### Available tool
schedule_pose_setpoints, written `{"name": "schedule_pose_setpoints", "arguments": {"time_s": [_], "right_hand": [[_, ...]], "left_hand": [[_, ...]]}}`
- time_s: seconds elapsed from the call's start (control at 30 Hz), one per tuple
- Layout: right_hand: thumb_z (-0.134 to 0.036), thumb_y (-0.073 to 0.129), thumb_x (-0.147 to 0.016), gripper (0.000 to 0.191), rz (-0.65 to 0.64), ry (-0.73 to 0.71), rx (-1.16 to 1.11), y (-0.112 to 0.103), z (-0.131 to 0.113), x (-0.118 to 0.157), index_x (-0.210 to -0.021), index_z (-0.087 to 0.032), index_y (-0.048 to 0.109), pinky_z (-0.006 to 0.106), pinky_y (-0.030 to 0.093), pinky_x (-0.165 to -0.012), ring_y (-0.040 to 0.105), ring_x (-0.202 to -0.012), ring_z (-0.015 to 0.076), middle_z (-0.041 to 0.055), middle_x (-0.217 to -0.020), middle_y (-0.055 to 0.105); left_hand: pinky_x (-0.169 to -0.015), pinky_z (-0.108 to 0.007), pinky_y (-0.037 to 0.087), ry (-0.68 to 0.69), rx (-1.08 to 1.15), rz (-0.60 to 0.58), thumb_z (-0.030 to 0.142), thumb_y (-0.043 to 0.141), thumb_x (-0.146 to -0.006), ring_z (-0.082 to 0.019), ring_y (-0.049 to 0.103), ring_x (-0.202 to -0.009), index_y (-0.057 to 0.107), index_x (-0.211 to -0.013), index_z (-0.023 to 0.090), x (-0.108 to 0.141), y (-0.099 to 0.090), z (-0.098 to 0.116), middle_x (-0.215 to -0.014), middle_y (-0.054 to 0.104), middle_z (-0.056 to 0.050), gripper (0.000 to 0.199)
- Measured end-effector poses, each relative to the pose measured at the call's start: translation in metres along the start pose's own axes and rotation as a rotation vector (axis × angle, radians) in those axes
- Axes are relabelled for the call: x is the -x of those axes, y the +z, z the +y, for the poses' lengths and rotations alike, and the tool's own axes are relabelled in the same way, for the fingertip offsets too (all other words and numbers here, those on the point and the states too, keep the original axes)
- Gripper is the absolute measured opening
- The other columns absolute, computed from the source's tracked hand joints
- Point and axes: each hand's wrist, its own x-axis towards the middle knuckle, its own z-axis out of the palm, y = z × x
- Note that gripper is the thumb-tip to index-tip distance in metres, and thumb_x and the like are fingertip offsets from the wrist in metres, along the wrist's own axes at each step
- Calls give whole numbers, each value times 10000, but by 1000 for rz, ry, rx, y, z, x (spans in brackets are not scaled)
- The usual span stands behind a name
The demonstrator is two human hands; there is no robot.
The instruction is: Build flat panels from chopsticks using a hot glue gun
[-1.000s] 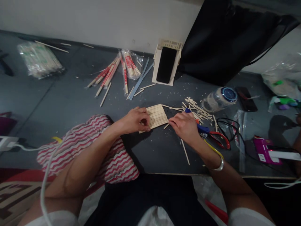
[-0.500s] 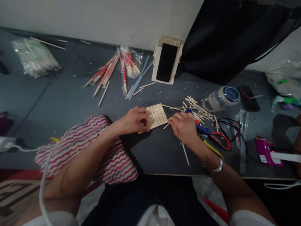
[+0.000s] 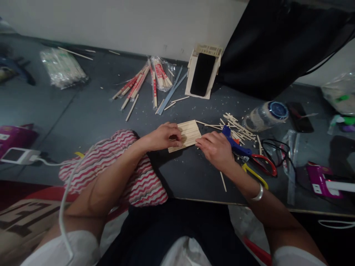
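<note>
A flat panel of thin wooden sticks [image 3: 190, 133], laid side by side, sits at the middle of the dark table. My left hand [image 3: 166, 137] grips its left part, thumb at the near edge and fingers curled over the top. At the panel's near right corner, the fingertips of my right hand [image 3: 215, 148] are pressed together against the stick ends. Right behind that hand lies a blue glue gun [image 3: 234, 145], partly hidden. Loose cut sticks [image 3: 237, 129] are heaped beyond it. One single stick [image 3: 223, 181] lies nearer the table edge.
Red-handled pliers [image 3: 266, 164] and a yellow-handled tool [image 3: 256, 177] lie by my right forearm. A clear jar [image 3: 264, 116] stands behind. A phone [image 3: 203, 74] leans on a stand at the wall. Wrapped chopsticks [image 3: 135, 87] and a striped cloth [image 3: 111, 170] are on the left.
The view has shifted slightly, so most things appear farther right. My left hand keeps its hold on the panel; my right fingers have moved slightly at its near right corner.
</note>
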Motion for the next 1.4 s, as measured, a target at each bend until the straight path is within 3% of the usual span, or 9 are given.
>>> {"name": "schedule_pose_setpoints", "arguments": {"time_s": [0.2,0.4,0.77,1.1,1.4], "right_hand": [[-296,520,-1039,276,-40,-24,-68,8,-2,-4,-902,-227,750,338,327,-731,529,-846,216,61,-890,738],[-299,565,-1018,228,-100,56,-135,8,-2,-9,-889,-215,733,334,336,-740,542,-855,218,55,-895,743],[-231,611,-978,149,-288,132,-42,-7,-12,-30,-851,-225,688,350,246,-698,512,-853,229,59,-872,731],[-142,578,-935,175,-255,60,-32,-3,-9,-31,-816,-229,673,361,246,-675,506,-825,230,55,-810,707],[-324,649,-958,167,-229,69,-110,-5,0,-27,-837,-220,697,352,289,-739,542,-862,225,50,-857,732]], "left_hand": [[-847,-317,365,-34,-110,20,488,778,-778,-191,556,-877,662,-786,212,-3,6,-1,-864,600,3,299],[-844,-329,348,-91,-147,-5,423,781,-776,-197,548,-879,675,-791,208,-5,8,3,-883,594,-6,240],[-823,-352,338,-161,-180,-49,410,755,-759,-227,536,-923,651,-774,200,-7,6,12,-884,568,-13,235],[-814,-358,344,-183,-192,-48,420,739,-756,-246,520,-944,645,-783,209,-6,6,14,-900,581,-26,232],[-856,-348,388,-96,-68,7,418,763,-779,-207,560,-897,658,-773,210,-3,3,5,-858,598,-4,234]]}}
